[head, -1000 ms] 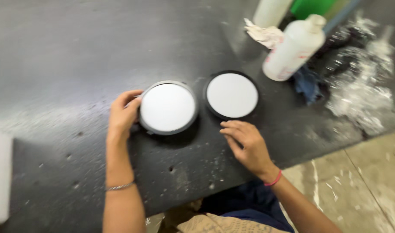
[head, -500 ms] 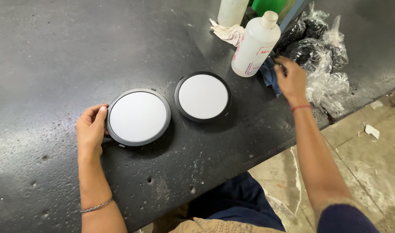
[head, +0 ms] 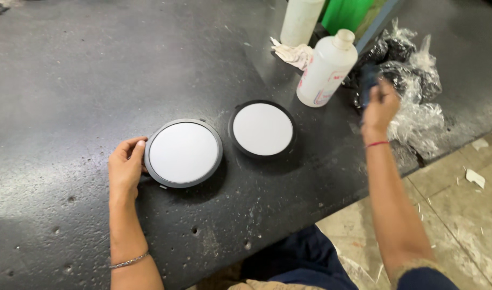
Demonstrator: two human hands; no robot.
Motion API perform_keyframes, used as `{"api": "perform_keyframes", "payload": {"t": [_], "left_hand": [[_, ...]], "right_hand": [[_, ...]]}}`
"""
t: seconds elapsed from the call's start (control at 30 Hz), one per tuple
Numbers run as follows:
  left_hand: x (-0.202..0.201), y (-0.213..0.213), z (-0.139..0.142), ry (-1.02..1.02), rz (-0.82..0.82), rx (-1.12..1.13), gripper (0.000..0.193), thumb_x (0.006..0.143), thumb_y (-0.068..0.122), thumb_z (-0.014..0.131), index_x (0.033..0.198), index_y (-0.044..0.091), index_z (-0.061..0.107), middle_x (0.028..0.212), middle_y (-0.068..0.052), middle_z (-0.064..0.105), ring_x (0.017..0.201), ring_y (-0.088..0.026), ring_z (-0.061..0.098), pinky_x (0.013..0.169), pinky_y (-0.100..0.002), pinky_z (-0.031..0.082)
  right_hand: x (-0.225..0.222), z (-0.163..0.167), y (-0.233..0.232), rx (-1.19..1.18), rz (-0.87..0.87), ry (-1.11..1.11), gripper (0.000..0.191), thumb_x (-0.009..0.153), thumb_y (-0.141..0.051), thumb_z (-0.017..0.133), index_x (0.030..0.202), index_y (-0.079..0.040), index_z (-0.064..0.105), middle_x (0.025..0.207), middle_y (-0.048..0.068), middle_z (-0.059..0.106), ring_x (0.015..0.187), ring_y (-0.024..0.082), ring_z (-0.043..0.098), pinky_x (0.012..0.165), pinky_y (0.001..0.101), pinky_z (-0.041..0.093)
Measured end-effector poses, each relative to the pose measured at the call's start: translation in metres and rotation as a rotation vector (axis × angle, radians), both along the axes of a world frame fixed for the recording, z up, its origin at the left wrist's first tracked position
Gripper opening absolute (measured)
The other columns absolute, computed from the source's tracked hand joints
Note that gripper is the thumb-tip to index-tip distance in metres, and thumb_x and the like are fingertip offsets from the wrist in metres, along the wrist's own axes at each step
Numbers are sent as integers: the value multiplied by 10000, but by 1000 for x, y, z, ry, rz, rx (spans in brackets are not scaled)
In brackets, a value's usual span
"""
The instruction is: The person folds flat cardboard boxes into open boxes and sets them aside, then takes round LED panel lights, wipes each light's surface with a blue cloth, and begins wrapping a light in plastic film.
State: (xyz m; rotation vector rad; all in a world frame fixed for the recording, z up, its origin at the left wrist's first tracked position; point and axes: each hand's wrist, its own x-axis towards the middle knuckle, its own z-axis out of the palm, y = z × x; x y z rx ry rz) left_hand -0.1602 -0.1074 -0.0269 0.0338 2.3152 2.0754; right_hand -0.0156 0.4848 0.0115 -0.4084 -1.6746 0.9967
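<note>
2 hands are at work, well apart. Fingers [head: 134, 147] of the left hand [head: 125, 169] curl loosely against the left rim of the grey-rimmed disc [head: 183, 153], thumb at the upper edge, touching it without closing round it. That disc lies flat on the desk [head: 95, 70], white face up; being round it has no long axis, though 1 small tab shows at its lower left rim and another at the top. Just to its right, apart from it, lies the black-rimmed disc [head: 262, 129], also flat and white face up.

The right hand [head: 380, 107] is raised near the desk's far right, fingers closed on a dark blue object [head: 370, 79]; motion blur keeps me from telling what it is. Beside it stands a white plastic bottle [head: 327, 69], upright and capped, with a crumpled white rag [head: 292, 53] behind it. A second white container [head: 301, 20] and a green one [head: 347, 13] are cut off by the top edge. Crinkled clear and black plastic wrap [head: 412, 91] lies heaped at the right.

The desk is dark grey, speckled, pitted with small holes near its front edge. Beyond its edge is a pale tiled floor [head: 461, 215] with bits of paper. Both forearms run out of the bottom of the view; a thin bangle [head: 128, 261] sits on the left, a red thread [head: 377, 144] on the right wrist.
</note>
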Motion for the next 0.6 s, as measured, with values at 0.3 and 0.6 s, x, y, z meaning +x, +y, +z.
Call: {"api": "perform_keyframes", "payload": {"t": [0.3, 0.6], "left_hand": [[2, 1, 4, -18, 1, -13, 235, 1025, 172, 620, 1185, 23, 706, 970, -48, 712, 663, -77, 568, 554, -242, 459], [1, -1, 0, 10, -10, 2, 233, 1030, 166, 624, 1187, 14, 704, 987, -53, 715, 671, -78, 584, 561, -238, 474]], "right_hand": [[-68, 134, 0, 351, 147, -452, 179, 1171, -161, 620, 1227, -6, 689, 1080, 163, 684, 941, 262, 603, 826, 427, 447], [-73, 138, -24, 1235, 68, -645, 343, 1184, -260, 541, 1070, 33, 680, 1130, 277, 659, 1172, 453, 600, 898, 506, 512]]}}
